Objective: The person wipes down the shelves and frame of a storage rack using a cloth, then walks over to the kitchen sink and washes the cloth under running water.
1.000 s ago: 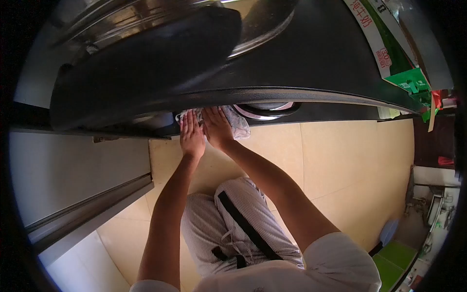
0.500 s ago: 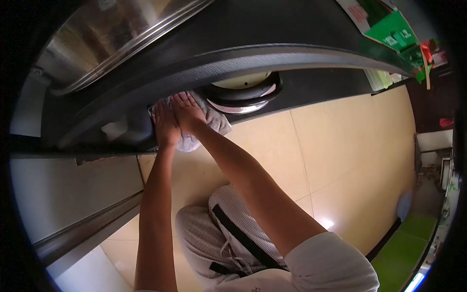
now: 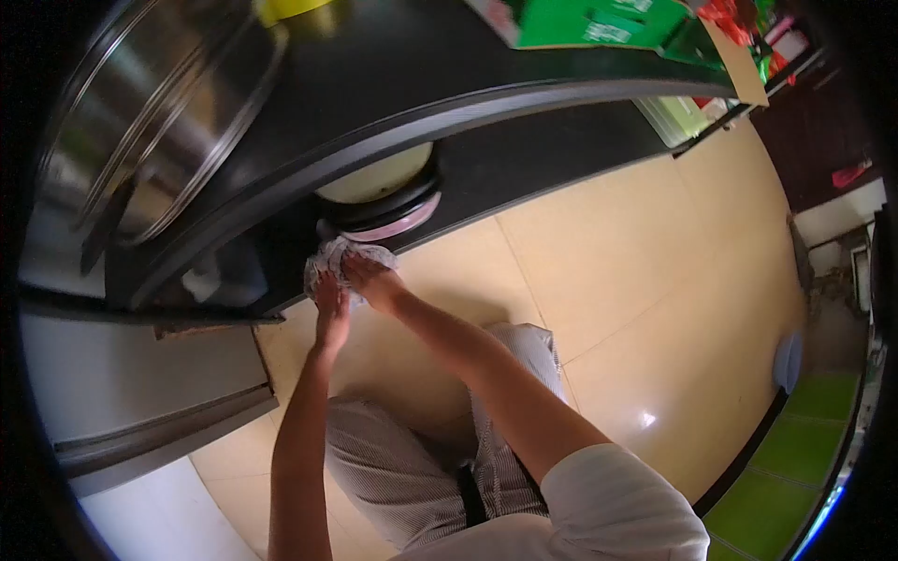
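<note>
A grey patterned cloth (image 3: 329, 257) is bunched up at the front edge of the lower black shelf (image 3: 524, 159). My left hand (image 3: 331, 307) is on its near side, fingers pressed into the folds. My right hand (image 3: 370, 277) grips the cloth from the right, with its fingertips partly sunk in the fabric. Just behind the cloth, on the lower shelf, stands a stack of round pans or basins (image 3: 383, 201) with a dark rim and a pinkish base; the upper shelf hides its top.
The upper black shelf (image 3: 393, 84) overhangs my hands and carries a large steel pot (image 3: 154, 122) and a green box (image 3: 589, 26). A pale green container (image 3: 675, 120) sits at the lower shelf's right. A grey panel (image 3: 140, 374) stands on the left, above tan floor tiles (image 3: 645, 271).
Both hands have drawn the cloth out from under the upper shelf, nearer to me. It was spread flatter beneath my palms and is now gathered. The view has shifted too.
</note>
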Motion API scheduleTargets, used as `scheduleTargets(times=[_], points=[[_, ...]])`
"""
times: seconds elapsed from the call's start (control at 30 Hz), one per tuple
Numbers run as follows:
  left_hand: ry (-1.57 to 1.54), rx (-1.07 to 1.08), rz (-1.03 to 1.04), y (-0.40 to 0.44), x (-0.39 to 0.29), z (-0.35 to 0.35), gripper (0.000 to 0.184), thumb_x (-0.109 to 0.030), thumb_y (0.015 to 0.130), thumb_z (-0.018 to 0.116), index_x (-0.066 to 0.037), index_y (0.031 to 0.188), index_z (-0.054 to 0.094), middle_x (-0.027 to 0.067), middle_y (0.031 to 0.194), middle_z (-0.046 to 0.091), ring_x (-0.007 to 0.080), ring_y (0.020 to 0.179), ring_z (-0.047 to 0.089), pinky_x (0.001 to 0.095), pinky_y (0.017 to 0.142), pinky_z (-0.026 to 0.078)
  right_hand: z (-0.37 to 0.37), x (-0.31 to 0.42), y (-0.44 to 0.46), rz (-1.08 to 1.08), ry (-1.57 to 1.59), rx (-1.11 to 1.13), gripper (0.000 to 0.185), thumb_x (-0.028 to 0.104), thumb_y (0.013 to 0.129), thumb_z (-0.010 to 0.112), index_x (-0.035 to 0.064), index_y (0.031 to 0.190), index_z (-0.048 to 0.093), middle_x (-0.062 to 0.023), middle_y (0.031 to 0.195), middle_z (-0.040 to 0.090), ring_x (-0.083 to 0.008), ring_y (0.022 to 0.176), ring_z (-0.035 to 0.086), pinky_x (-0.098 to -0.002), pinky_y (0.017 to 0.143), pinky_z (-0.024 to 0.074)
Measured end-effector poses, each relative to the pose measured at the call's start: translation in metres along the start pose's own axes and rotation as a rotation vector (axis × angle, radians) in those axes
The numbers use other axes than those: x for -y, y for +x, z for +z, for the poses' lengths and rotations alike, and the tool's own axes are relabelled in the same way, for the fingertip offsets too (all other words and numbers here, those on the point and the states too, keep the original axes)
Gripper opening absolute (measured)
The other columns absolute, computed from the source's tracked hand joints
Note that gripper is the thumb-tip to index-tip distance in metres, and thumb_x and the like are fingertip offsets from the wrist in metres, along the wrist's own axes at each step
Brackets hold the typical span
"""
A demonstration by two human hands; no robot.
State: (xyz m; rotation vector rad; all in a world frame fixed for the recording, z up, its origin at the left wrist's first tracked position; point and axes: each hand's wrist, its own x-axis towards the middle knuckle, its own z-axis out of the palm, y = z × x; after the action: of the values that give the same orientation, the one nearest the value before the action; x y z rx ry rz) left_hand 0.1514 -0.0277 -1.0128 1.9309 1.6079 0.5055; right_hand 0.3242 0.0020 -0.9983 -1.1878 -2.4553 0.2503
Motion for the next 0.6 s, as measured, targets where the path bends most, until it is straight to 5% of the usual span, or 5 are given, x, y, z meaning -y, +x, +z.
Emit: scheduleTargets(times=[0.17, 0.37, 0.43, 0.5, 0.6], points=[[-0.142, -0.051, -0.218, -0.024, -0.128, 0.093, 0.077, -0.052, 0.094, 0.032, 0.002, 0.144, 0.008, 0.0238, 0.15, 0.006, 0.0364, 0.139, 0.006, 0.0445, 0.112, 0.007, -0.064, -0.084, -0.076, -0.305, -0.151, -0.119, 0.044, 0.013, 0.079, 0.052, 0.0018, 0.121, 0.053, -0.0124, 0.134, 0.047, -0.0263, 0.124, 0.045, -0.0368, 0.105, 0.0364], [-0.098, -0.121, 0.157, 0.034, -0.279, 0.163, 0.068, -0.035, 0.094, 0.042, 0.003, 0.143, 0.014, 0.026, 0.146, 0.018, 0.0405, 0.135, 0.019, 0.0449, 0.112, 0.013, -0.144, -0.219, -0.136, 0.139, -0.569, -0.143, 0.039, 0.014, 0.081, 0.048, -0.0013, 0.117, 0.051, -0.0128, 0.102, 0.061, -0.0255, 0.088, 0.061, -0.0341, 0.077, 0.0521], [0.146, -0.162, 0.358, 0.072, -0.295, 0.159, 0.061, -0.027, 0.095, 0.038, 0.005, 0.141, 0.015, 0.0268, 0.144, 0.022, 0.04, 0.134, 0.021, 0.0454, 0.111, 0.014, -0.173, -0.245, -0.138, 0.226, -0.41, -0.228, 0.044, 0.017, 0.086, 0.045, -0.0017, 0.126, 0.047, -0.0156, 0.129, 0.051, -0.0292, 0.12, 0.048, -0.0361, 0.103, 0.0357], [0.197, -0.206, 0.388, 0.123, -0.287, 0.164, 0.057, -0.026, 0.095, 0.035, 0.007, 0.14, 0.019, 0.0261, 0.144, 0.022, 0.0379, 0.134, 0.023, 0.0446, 0.111, 0.015, -0.181, -0.245, -0.119, 0.45, -0.069, -0.027, 0.051, 0.03, 0.092, 0.039, -0.0004, 0.134, 0.039, -0.0136, 0.144, 0.035, -0.0269, 0.136, 0.026, -0.0374, 0.112, 0.0168], [0.227, -0.253, 0.258, 0.18, -0.273, 0.173, 0.055, -0.024, 0.094, 0.036, 0.007, 0.137, 0.026, 0.0243, 0.144, 0.027, 0.0368, 0.133, 0.027, 0.0439, 0.11, 0.018, -0.17, -0.238, -0.104, 0.565, -0.24, 0.068, 0.062, 0.043, 0.095, 0.028, 0.0015, 0.141, 0.028, -0.0114, 0.15, 0.022, -0.0232, 0.141, 0.013, -0.0412, 0.113, 0.0083]])
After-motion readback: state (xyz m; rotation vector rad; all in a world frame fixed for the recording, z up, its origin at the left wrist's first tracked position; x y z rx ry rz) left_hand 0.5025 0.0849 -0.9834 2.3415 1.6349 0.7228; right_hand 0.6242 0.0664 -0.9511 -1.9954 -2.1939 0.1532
